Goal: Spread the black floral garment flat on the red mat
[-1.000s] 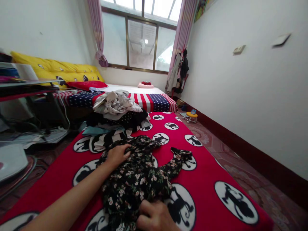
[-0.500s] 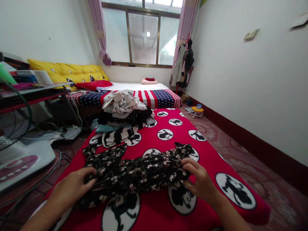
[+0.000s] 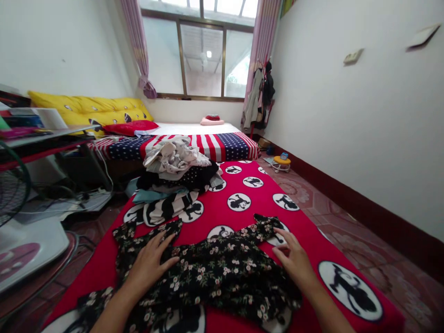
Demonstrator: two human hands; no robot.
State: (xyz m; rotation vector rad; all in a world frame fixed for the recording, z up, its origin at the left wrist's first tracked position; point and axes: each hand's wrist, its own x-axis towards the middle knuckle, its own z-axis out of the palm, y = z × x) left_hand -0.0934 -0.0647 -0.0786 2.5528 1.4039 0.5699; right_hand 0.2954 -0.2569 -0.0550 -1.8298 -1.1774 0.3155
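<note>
One black floral garment (image 3: 215,277) is spread flat on a red monkey-print mat (image 3: 263,217). The left hand (image 3: 149,266) is pressed palm-down on its soft printed fabric, and the right hand (image 3: 294,259) is laid with its fingertips (image 3: 279,247) beside a sleeve end (image 3: 267,226). Hands well apart, fingers spread, nothing clamped. Just beyond the garment, a heap of crumpled clothes (image 3: 175,175) is piled, with a black-and-white striped piece (image 3: 166,208) at its base. A star-and-stripe bedcover (image 3: 225,145) is seen behind; a wire-guard fan (image 3: 10,185) stands at left.
</note>
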